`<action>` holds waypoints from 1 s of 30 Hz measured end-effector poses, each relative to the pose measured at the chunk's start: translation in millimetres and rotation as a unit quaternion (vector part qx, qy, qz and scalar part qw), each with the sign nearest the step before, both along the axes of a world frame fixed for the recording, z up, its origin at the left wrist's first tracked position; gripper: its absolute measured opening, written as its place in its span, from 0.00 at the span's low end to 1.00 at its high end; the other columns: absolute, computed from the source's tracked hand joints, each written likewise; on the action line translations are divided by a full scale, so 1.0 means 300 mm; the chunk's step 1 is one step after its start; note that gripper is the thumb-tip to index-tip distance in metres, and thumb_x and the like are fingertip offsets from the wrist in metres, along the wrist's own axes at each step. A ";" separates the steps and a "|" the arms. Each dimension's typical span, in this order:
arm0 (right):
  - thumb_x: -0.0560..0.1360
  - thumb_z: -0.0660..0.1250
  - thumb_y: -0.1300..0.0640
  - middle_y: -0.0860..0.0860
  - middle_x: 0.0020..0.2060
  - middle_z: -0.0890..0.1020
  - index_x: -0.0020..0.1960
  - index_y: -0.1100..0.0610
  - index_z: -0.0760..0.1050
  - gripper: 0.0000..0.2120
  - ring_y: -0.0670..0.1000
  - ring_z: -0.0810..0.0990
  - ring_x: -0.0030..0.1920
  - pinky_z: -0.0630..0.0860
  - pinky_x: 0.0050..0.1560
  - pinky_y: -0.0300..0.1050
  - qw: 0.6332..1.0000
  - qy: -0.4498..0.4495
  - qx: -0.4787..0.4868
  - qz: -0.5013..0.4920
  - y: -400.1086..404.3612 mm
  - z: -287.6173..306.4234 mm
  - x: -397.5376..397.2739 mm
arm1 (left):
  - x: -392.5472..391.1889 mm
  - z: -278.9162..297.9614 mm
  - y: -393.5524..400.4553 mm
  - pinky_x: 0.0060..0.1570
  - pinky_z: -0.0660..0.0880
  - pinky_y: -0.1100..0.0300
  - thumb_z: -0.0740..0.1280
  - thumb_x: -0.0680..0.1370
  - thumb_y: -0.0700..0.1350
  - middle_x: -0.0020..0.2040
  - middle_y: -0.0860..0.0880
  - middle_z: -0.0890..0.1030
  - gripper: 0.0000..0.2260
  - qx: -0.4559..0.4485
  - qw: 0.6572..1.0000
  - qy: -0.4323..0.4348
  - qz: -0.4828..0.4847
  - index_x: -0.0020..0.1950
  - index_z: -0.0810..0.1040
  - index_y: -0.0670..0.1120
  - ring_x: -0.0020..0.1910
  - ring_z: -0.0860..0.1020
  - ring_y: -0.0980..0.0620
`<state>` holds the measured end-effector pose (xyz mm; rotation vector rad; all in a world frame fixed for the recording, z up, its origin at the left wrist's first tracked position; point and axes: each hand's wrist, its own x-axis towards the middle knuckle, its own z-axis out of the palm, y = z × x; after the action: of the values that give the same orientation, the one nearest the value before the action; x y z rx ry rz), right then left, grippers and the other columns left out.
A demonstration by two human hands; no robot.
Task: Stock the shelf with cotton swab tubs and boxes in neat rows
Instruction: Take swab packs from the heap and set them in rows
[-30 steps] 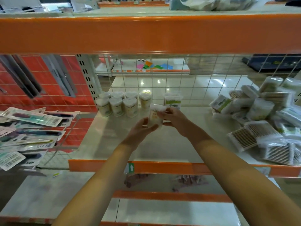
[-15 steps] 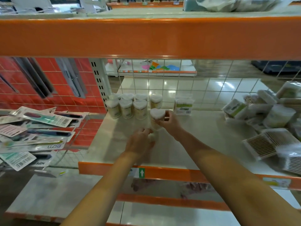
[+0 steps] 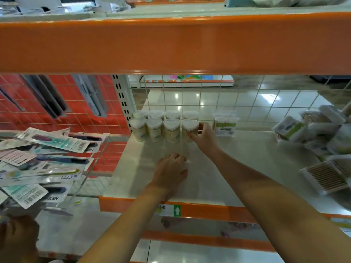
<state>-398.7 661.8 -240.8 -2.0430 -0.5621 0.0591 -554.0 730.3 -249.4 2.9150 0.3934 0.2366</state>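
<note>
A: Right hand (image 3: pixel 206 138) grip: fingers wrapped on the heart-lid tub (image 3: pixel 190 130), far right of the front row. Left hand (image 3: pixel 171 170) loosely curled, holding nothing, resting on the shelf (image 3: pixel 237 168).

B: Stock?

A: Two rows of tubs (image 3: pixel 154 128) back-left by the upright. Boxed swabs (image 3: pixel 225 125) just beside them. Loose pile (image 3: pixel 319 141) well apart, right.

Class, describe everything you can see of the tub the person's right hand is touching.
The tub is a clear, plastic-looking container with a heart-shaped top, packed with white-tipped cotton swabs. It stands upright on the pale shelf as the rightmost of the front row, close beside its neighbour. The right hand grips its right side; the left hand rests apart.
</note>
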 end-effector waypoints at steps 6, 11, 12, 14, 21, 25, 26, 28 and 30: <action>0.70 0.74 0.51 0.56 0.54 0.79 0.60 0.63 0.69 0.26 0.52 0.77 0.53 0.72 0.48 0.40 1.000 0.006 0.016 -0.004 0.011 -0.009 0.004 | -0.007 -0.015 0.009 0.58 0.68 0.55 0.61 0.77 0.49 0.61 0.49 0.75 0.14 -0.029 0.999 -0.017 -0.003 0.62 0.74 0.48 0.60 0.71 0.49; 0.70 0.74 0.50 0.58 0.55 0.78 0.60 0.64 0.69 0.27 0.55 0.77 0.54 0.76 0.52 0.47 1.000 0.013 0.015 -0.003 0.019 -0.014 0.018 | -0.009 -0.006 0.022 0.59 0.68 0.56 0.62 0.77 0.48 0.61 0.49 0.75 0.14 -0.042 0.999 -0.025 -0.012 0.62 0.75 0.47 0.60 0.72 0.50; 0.70 0.74 0.50 0.58 0.55 0.78 0.61 0.64 0.69 0.27 0.55 0.77 0.54 0.76 0.52 0.47 1.000 0.014 0.012 -0.005 0.021 -0.017 0.022 | -0.009 -0.004 0.025 0.59 0.68 0.57 0.62 0.78 0.48 0.62 0.49 0.75 0.14 -0.041 0.999 -0.024 -0.015 0.62 0.75 0.47 0.60 0.72 0.50; 0.70 0.73 0.50 0.58 0.55 0.77 0.61 0.64 0.69 0.28 0.55 0.77 0.55 0.76 0.53 0.48 1.000 0.016 0.005 -0.005 0.021 -0.020 0.022 | -0.008 0.001 0.030 0.59 0.67 0.57 0.62 0.78 0.48 0.62 0.49 0.75 0.15 -0.039 0.999 -0.021 -0.017 0.63 0.74 0.47 0.60 0.71 0.49; 0.70 0.74 0.50 0.56 0.59 0.74 0.66 0.63 0.66 0.31 0.54 0.74 0.59 0.74 0.60 0.52 0.998 0.067 0.001 -0.016 -0.031 -0.034 0.010 | 0.023 0.014 0.034 0.54 0.73 0.55 0.61 0.78 0.49 0.58 0.48 0.78 0.13 -0.009 0.999 0.001 -0.032 0.60 0.76 0.47 0.56 0.75 0.48; 0.72 0.72 0.57 0.58 0.59 0.74 0.66 0.64 0.66 0.27 0.51 0.72 0.55 0.72 0.58 0.45 0.998 0.061 -0.005 -0.004 -0.085 -0.019 -0.010 | 0.044 0.027 0.019 0.53 0.73 0.55 0.62 0.78 0.49 0.58 0.47 0.79 0.14 -0.022 0.998 0.006 -0.057 0.61 0.76 0.46 0.55 0.77 0.47; 0.72 0.71 0.59 0.58 0.59 0.74 0.66 0.64 0.66 0.26 0.50 0.72 0.54 0.72 0.58 0.44 0.998 0.055 -0.015 0.002 -0.104 -0.018 -0.014 | 0.048 0.033 0.014 0.54 0.72 0.55 0.62 0.78 0.48 0.59 0.47 0.79 0.14 -0.033 0.997 0.006 -0.064 0.62 0.75 0.46 0.56 0.77 0.47; 0.73 0.70 0.59 0.59 0.59 0.74 0.65 0.64 0.67 0.23 0.52 0.73 0.56 0.70 0.57 0.42 0.998 0.037 -0.058 0.017 -0.147 -0.013 -0.023 | 0.060 0.043 -0.002 0.56 0.70 0.56 0.62 0.79 0.47 0.60 0.47 0.77 0.14 -0.053 0.995 0.008 -0.083 0.64 0.74 0.46 0.58 0.76 0.47; 0.75 0.69 0.59 0.58 0.59 0.76 0.64 0.64 0.69 0.21 0.54 0.74 0.59 0.67 0.54 0.37 0.992 0.007 -0.120 0.030 -0.194 0.000 -0.030 | 0.081 0.058 -0.025 0.58 0.69 0.57 0.62 0.80 0.47 0.62 0.48 0.76 0.15 -0.049 0.993 0.014 -0.102 0.65 0.73 0.46 0.60 0.75 0.47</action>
<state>-407.6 603.7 -240.8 -2.2571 -0.6325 0.1847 -529.7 722.6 -232.0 2.8369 0.1047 0.1428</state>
